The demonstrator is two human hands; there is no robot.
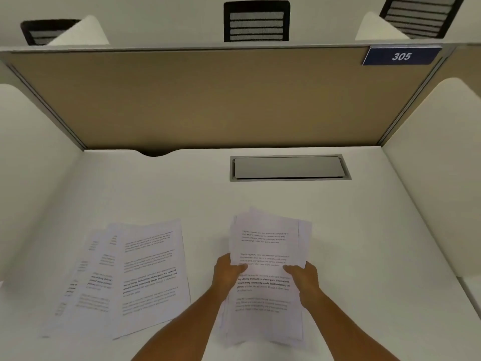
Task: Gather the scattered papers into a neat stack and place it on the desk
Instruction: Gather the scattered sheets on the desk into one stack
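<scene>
Two hands hold one bundle of printed papers (268,269) in front of the person, at the near middle of the white desk (364,230). The left hand (227,276) grips the left edge of the bundle and the right hand (304,278) grips the right edge, both about at half of its height. On each side the thumb lies on the top sheet, pointing inward, and the other fingers go under the paper, so I cannot see them. The sheets in the bundle are not aligned: corners and edges stick out at the top and along both sides. The long axis of the bundle goes away from the person, toward the partition, and the text lines run across it. If its lower edge touches the desk, I cannot tell.

To the left, a few more loose sheets (130,274) lie flat on the desk, fanned and overlapping, a little turned, well apart from the bundle. The paper is thin and white with black text blocks.

Farther back, a grey rectangular metal cover (289,167) sits in the desk surface. Behind it stands a beige fabric partition (221,100) with a blue plate (400,56) reading 305. Over it, black mesh chair backs (256,22) show.
</scene>
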